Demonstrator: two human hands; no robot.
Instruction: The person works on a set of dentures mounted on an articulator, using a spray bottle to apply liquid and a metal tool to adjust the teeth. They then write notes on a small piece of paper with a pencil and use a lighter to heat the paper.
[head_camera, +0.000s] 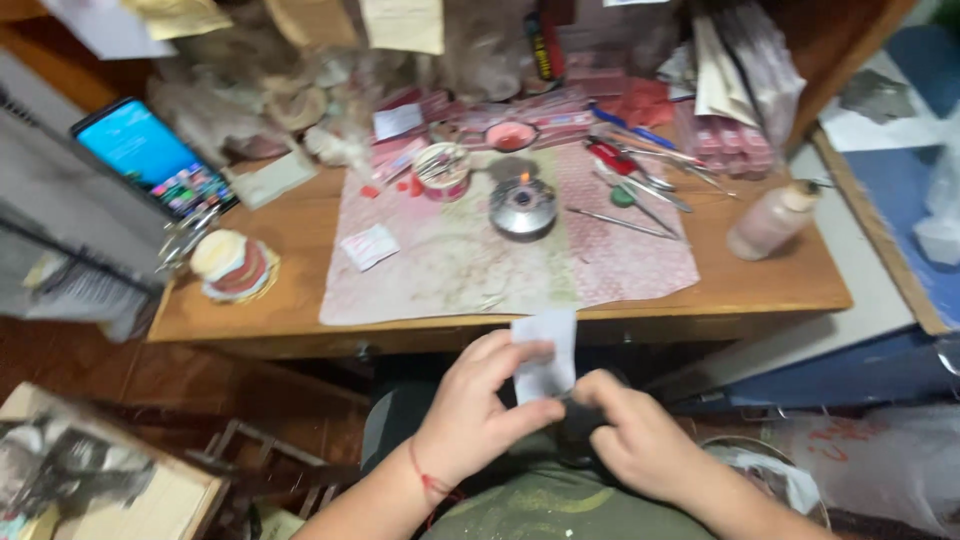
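Two bare hands meet in the near centre, below the table edge, over the person's lap. Left hand (470, 410) pinches a small white paper slip (547, 350) between thumb and fingers, slip upright, its top reaching level with the table edge. Right hand (640, 440) is closed round something dark at the slip's lower end; blurred, can't tell what it is. Hands touching or nearly so, both clamped on.

Wooden table (300, 320) lies beyond, covered in the middle by a pink patterned sheet (620, 265). On it: a small metal burner (523, 205) with a tiny flame, a round pot (441, 170) far left of it, metal tools (640, 190) to the right, a pale bottle (772, 220) lying tilted further right. Phone (155, 158) with lit screen leans at far left; stack of round discs (233, 265) near it.

Risks, as judged: the slip is thin and held by fingertips only, so a twist could crease or tear it, or let it drop to the cluttered floor. The open flame sits just beyond the slip; lifting paper forward over the burner could scorch it.
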